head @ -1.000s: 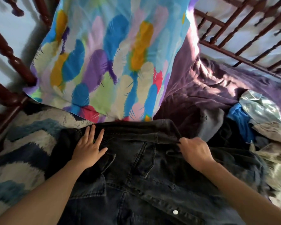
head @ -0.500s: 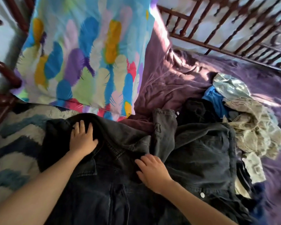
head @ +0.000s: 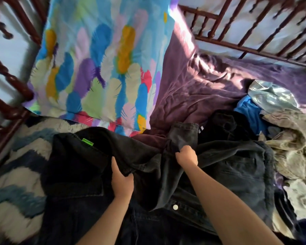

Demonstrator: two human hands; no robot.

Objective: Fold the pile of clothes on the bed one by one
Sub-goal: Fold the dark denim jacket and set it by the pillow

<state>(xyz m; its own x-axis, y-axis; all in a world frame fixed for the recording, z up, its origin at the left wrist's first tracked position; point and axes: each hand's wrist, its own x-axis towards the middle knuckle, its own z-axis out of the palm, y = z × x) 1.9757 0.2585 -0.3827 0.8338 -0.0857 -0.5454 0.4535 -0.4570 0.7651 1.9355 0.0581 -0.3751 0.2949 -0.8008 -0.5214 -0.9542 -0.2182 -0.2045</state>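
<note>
The dark charcoal denim jacket [head: 237, 174] lies spread across the near part of the bed. Its collar end points toward the multicoloured feather-print pillow [head: 99, 68], and its right side overlaps the loose pile of clothes [head: 293, 138]. A bright green neck label [head: 87, 142] shows at the collar, and a white snap button [head: 175, 207] shows on the front.

Left hand [head: 122, 183]: fingers curled round a raised fold near the jacket's middle, thumb along the fold's left side.

Right hand [head: 186, 155]: closed in a fist on bunched jacket fabric just below the grey cuffed sleeve end [head: 183, 133] (this cuff rests on the wrinkled purple bedsheet [head: 193, 89]).

The pile includes a bright blue garment [head: 249, 112] and a pale shiny garment [head: 270, 96]. The jacket's left side rests on a blue-and-white zigzag shaggy blanket [head: 16, 174]. Reddish-brown wooden spindle rails [head: 254, 48] border the bed.
</note>
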